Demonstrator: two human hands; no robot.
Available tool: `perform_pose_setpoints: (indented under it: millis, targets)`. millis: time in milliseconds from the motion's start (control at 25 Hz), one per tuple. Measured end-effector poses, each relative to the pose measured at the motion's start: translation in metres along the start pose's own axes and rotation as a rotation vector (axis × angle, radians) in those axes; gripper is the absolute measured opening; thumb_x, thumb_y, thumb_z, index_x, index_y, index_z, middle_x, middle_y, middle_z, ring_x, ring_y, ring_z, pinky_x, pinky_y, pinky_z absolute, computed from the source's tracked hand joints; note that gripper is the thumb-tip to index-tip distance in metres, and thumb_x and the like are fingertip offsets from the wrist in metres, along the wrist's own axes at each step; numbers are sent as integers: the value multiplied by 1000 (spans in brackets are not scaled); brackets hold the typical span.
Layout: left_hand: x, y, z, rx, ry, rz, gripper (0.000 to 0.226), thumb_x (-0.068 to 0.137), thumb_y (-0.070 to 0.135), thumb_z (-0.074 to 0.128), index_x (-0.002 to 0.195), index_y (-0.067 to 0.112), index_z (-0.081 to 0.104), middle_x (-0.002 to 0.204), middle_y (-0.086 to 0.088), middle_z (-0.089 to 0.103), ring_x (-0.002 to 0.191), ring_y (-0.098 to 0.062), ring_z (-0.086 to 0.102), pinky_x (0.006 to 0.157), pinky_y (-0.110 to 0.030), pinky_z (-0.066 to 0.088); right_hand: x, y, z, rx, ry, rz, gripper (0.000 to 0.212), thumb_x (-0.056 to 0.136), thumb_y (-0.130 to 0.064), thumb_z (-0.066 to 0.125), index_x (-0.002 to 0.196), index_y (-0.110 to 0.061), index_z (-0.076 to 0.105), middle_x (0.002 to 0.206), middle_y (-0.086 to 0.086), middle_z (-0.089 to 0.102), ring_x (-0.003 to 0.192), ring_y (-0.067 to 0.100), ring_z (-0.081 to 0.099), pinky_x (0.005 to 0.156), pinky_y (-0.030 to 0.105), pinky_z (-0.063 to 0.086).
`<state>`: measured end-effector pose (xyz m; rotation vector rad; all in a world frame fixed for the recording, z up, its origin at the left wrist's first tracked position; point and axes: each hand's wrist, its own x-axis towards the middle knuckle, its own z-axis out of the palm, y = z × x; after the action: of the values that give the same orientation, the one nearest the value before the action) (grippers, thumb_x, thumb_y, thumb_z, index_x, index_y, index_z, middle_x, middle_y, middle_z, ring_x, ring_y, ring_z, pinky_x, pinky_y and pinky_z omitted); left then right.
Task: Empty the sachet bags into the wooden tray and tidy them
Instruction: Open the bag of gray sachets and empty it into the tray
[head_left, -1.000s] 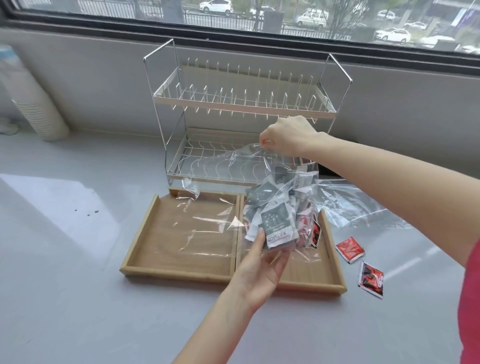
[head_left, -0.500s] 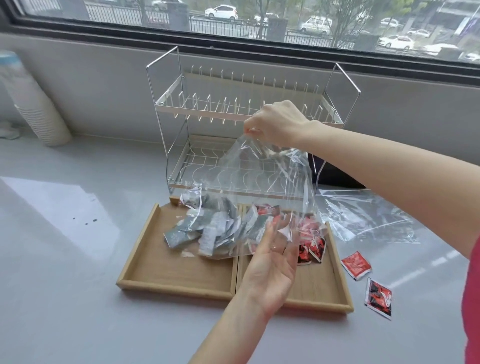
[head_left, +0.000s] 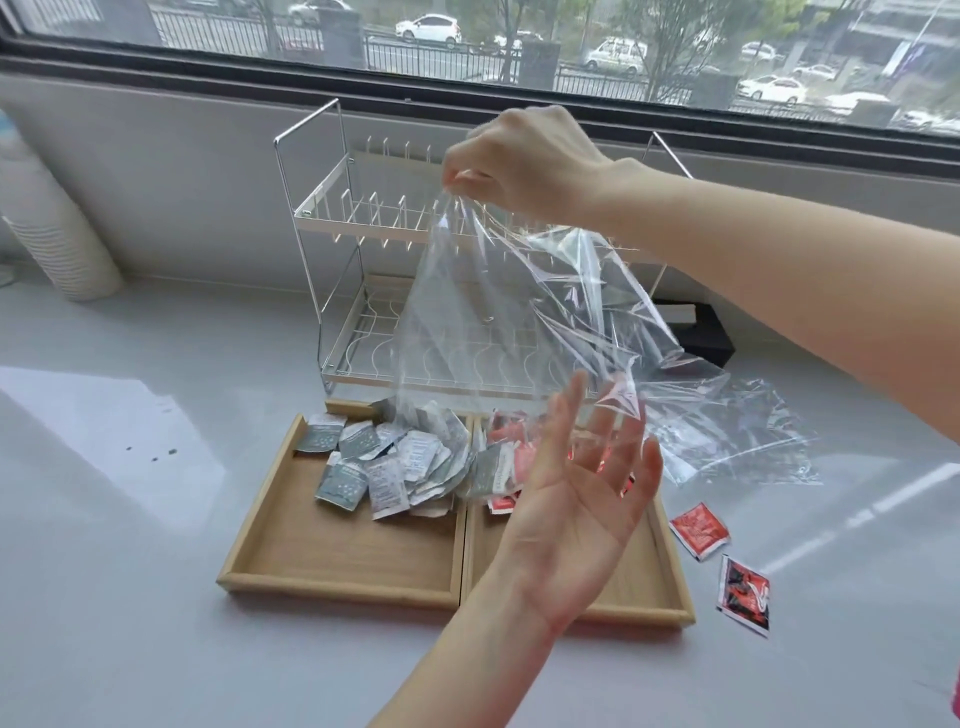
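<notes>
We find the right hand (head_left: 524, 161) raised above the surface (head_left: 130, 519), its grip clamped on the top corner of a clear plastic bag (head_left: 498, 312), which is pinched between thumb and fingertips. The bag hangs down from that grip, open end lowest, its mouth just over the wooden tray (head_left: 343, 590).

Below and nearer than the right grip, we note the left hand (head_left: 576, 499) palm up with fingers spread apart and relaxed; it holds nothing, and its fingertips sit at or behind the bag's lower edge. Whether they touch the film we cannot tell.

Directly beneath the hanging bag, grey sachets (head_left: 384, 467) lie heaped in the tray's left compartment, some overlapping the divider. Red sachets (head_left: 506, 447) lie in the right compartment, partly hidden behind the left hand.

Right of the left hand, off the tray, two further red sachets (head_left: 698, 530) rest on the surface, well apart from the pile. A second clear bag (head_left: 737, 436) lies flat on the surface beyond them.

Behind the right grip stands a wire dish rack (head_left: 332, 208); a stack of paper cups (head_left: 49, 223) is far to its left.
</notes>
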<state>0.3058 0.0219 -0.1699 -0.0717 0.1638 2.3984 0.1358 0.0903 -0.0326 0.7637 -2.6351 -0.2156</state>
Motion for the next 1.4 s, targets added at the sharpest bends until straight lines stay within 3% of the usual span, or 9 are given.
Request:
perform_pose_setpoints:
  millis: [160,400,640,920,1240,1400]
  targets:
    - [-3,5,9,66,-11,33,31,62,30,72,92,26,72,86,4,71,75,-9,68,69,-23,57,5,-5,-10,50,83,39,30,95,-33,42,114,-20,62,109,3,69,99,21,63,76,31,47]
    - [-10,15,19,151,27,145,24,71,33,57,91,31,71,77,8,69,65,-5,64,65,-20,56,12,-7,-17,175,152,135,29,94,-32,45,115,-23,62,105,3,70,87,14,60,72,27,45]
    - [-18,21,25,197,-17,216,26,75,33,53,96,33,68,78,9,68,65,-3,64,66,-19,54,23,-18,-24,204,199,124,29,94,-33,44,114,-22,62,87,-7,57,77,8,48,56,14,34]
    - [-30,36,23,239,-24,313,29,73,33,53,100,33,64,79,9,67,66,-3,62,67,-19,53,37,-33,-32,270,275,142,27,92,-34,47,111,-23,63,96,3,71,75,8,54,77,32,50]
    - [-28,35,3,225,18,258,26,76,31,54,101,30,63,87,8,71,70,-5,65,61,-19,54,22,-21,-22,166,127,130,30,96,-26,43,117,-14,60,107,8,69,81,10,50,69,24,42]
    - [-18,34,-13,270,73,192,28,78,30,54,105,29,60,101,8,69,86,-7,66,72,-23,54,-6,3,-17,132,31,195,29,95,-27,45,115,-13,60,103,12,68,79,17,54,62,27,41]
